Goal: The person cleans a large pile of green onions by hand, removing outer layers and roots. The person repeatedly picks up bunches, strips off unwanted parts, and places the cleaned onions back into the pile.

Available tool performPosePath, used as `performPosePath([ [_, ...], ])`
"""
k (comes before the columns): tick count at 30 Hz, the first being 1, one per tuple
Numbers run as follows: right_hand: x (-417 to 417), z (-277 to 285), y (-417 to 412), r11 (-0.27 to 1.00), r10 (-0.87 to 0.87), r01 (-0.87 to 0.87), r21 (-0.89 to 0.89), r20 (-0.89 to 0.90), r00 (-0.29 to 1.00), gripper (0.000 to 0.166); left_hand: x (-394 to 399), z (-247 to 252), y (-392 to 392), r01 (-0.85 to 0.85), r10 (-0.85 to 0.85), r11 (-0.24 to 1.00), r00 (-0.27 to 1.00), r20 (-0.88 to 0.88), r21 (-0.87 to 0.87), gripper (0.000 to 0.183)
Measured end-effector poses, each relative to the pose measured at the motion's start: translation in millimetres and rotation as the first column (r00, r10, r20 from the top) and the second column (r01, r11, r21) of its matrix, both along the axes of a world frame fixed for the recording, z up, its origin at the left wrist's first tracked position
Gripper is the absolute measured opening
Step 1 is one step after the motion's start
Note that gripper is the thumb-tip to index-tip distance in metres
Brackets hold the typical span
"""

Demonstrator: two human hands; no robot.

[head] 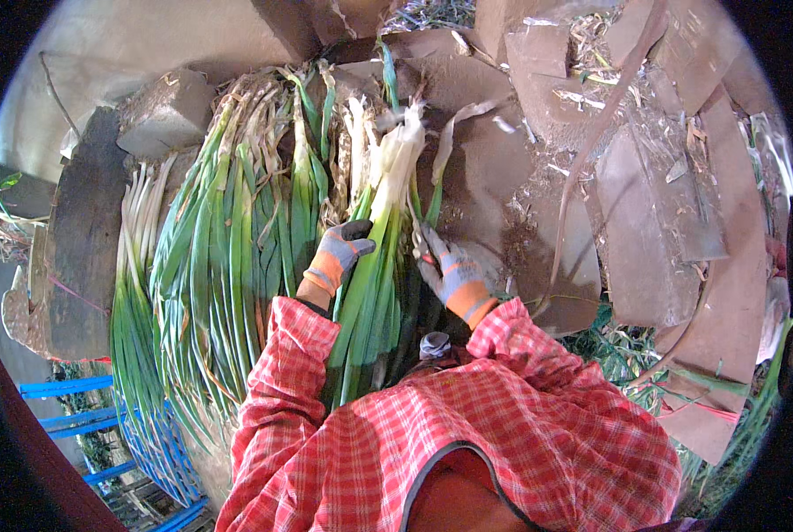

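A thick bunch of long green onions [391,186] lies before me, white ends pointing away and green leaves running toward my body. At its left edge is my left hand [344,247], in a grey and orange glove. Its thumb and fingers are apart, with nothing seen between them. On the bunch's right side, my gloved right hand [455,271] grips a slim metal tool [418,233] with a red part; its full shape is hidden. Pale peeled-looking layers show at the white ends, and a withered leaf [444,143] stands off to the right.
A large pile of untrimmed green onions [220,219] lies left, beside a thinner cleaned-looking bundle [145,233]. A concrete block [167,110] and dark board [84,233] stand beyond. A brown hose [573,179] crosses cardboard [649,226] at right. Blue crate bars [70,387] show lower left.
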State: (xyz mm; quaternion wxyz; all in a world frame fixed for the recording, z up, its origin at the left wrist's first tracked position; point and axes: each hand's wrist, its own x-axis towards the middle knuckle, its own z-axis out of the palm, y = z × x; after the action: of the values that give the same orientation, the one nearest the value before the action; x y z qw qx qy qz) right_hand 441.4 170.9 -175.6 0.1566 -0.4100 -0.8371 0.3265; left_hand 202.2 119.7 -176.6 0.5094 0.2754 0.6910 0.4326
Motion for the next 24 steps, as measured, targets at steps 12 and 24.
performPosePath([
  [12,-103,-66,170,0.980,-0.198,0.194,0.054,0.081,0.977,0.052,9,-10,0,-0.031,0.031,1.000,0.997,0.075,0.002,0.050],
  [24,-37,-46,99,0.981,-0.192,0.182,-0.068,-0.189,0.963,0.053,8,57,-5,0.089,-0.115,0.989,0.963,0.244,0.116,0.053],
])
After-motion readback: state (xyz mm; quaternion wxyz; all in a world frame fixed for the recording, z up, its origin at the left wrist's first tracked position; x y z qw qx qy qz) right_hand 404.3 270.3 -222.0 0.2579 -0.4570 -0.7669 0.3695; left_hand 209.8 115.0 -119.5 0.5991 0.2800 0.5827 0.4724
